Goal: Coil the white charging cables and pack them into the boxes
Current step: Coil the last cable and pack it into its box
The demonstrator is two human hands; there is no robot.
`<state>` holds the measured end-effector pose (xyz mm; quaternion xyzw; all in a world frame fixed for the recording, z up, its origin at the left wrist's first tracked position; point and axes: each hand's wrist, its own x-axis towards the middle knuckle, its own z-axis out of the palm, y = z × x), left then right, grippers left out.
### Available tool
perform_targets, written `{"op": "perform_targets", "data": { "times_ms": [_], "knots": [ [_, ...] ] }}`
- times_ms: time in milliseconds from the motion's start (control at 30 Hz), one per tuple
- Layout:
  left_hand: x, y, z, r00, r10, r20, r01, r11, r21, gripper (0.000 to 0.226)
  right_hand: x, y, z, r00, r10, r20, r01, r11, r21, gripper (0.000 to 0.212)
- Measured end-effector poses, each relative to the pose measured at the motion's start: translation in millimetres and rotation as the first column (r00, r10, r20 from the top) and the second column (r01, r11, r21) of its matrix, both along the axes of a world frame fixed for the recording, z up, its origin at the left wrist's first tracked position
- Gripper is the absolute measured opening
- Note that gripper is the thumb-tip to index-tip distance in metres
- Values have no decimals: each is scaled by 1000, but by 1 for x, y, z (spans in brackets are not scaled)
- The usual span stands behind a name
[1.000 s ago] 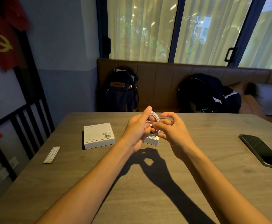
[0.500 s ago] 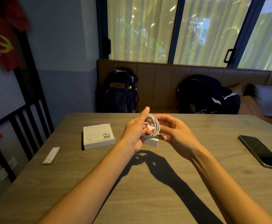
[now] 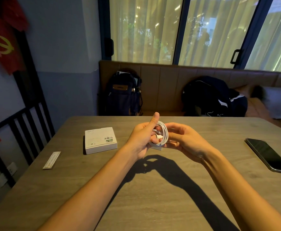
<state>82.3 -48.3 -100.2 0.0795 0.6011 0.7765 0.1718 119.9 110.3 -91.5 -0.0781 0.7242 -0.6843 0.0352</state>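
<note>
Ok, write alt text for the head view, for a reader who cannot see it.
The left hand and right hand hold a coiled white cable above a wooden table. A white box lies to their left, a phone to their right.

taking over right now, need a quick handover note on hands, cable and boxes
Left hand: grips the white cable, which is coiled; thumb points up.
Right hand: fingers curled on the coil's other side.
Boxes: closed white box on the table to the left; second box mostly hidden under the hands.
Done: this cable looks coiled.
Left: pack it into a box.
</note>
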Motion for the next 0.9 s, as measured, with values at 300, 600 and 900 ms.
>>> {"op": "perform_targets", "data": {
  "times_ms": [300, 600, 900],
  "knots": [
    [-2, 0, -6, 996, -13, -93, 10, 999, -36, 65, -1, 2, -4, 999, 19, -50, -14, 995, 103, 38],
    [-2, 4, -12, 982, -44, -182, 24, 993, -114, 63, 2, 6, -5, 993, 96, -62, -79, 972, 223, 24],
    [-5, -8, -4, 959, -185, -214, 167, 981, -101, 21, -10, 7, 0, 983, -19, -180, 78, 942, 326, 18]
  ]
}}
